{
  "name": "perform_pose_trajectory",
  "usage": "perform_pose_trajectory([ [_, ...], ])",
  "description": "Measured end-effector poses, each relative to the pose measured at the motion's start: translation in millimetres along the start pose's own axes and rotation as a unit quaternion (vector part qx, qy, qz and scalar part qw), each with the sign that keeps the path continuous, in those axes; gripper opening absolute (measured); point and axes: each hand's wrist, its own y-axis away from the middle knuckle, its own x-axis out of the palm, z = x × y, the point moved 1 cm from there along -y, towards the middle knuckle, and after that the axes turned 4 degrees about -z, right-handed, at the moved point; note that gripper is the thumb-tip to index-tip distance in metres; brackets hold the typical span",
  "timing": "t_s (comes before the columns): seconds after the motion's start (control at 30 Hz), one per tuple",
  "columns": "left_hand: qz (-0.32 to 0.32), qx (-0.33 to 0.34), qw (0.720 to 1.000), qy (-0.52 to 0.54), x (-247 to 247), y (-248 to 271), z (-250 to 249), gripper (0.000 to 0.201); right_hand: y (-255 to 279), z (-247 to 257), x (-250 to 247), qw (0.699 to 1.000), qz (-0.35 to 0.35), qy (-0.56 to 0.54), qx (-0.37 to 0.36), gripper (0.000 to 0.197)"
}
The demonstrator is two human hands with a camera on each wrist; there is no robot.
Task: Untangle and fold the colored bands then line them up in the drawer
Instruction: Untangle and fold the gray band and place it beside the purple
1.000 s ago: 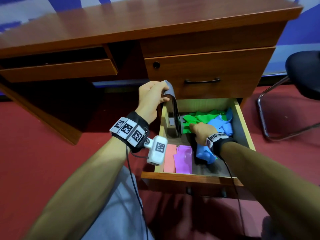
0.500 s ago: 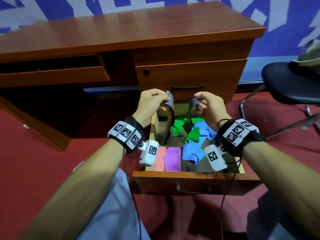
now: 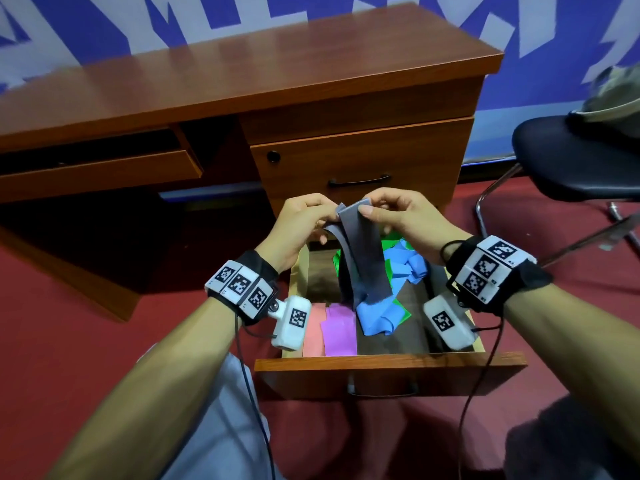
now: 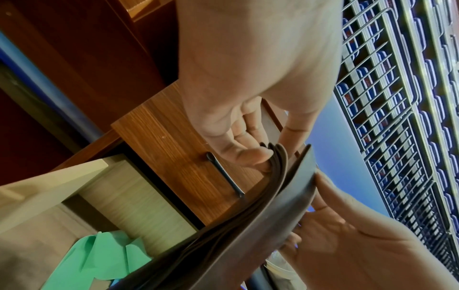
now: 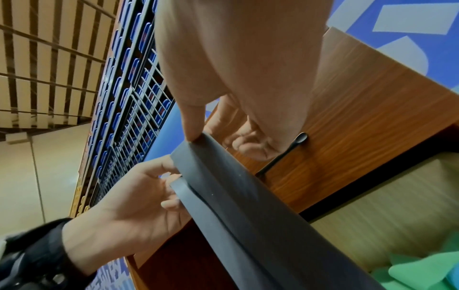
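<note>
A red carpet runs under the wooden desk [image 3: 242, 84], whose bottom drawer [image 3: 388, 367] stands pulled out toward the person. Nearest inside, a pink band [image 3: 312, 329] and a purple band [image 3: 339, 329] lie folded side by side at the front left; behind them a blue band [image 3: 377, 315] and a green band [image 3: 398, 270] lie loose. Above the drawer's far end, the left hand [image 3: 298, 226] and right hand [image 3: 408, 221] both pinch the top of the grey band [image 3: 363, 258], fingers curled on its layers. Its long axis hangs straight down between them, so folding probably means bringing the lower end up; both hands are equally near.
</note>
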Motion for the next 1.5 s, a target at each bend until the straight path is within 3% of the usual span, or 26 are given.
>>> perform_pose_trajectory([
  [0.2, 0.028, -0.026, 0.999, 0.011, 2, -1, 2, 0.015, 3, 2, 4, 0.998, 0.053, -0.033, -0.011, 0.009],
  [0.4, 0.052, -0.059, 0.996, 0.029, 4, -1, 4, 0.011, 0, -5, 7, 0.999, 0.030, -0.024, -0.009, 0.022],
  [0.6, 0.087, -0.079, 0.993, 0.024, 0, -1, 9, 0.008, -2, -6, 4, 0.999, 0.027, 0.032, -0.016, 0.021],
  [1.03, 0.044, -0.158, 0.983, 0.077, 7, 0, 16, 0.024, -7, -12, 0, 0.996, 0.025, 0.089, -0.010, 0.019],
  [1.17, 0.043, -0.178, 0.977, 0.113, 8, 2, 15, 0.020, -7, -10, -2, 0.996, 0.020, 0.092, -0.007, 0.020],
  [1.4, 0.038, -0.173, 0.979, 0.099, 9, 2, 16, 0.029, -4, -9, -2, 0.991, 0.013, 0.131, -0.001, 0.018],
  [1.5, 0.033, -0.163, 0.983, 0.077, 9, 2, 18, 0.024, -2, -9, 0, 0.988, 0.009, 0.157, 0.000, 0.013],
])
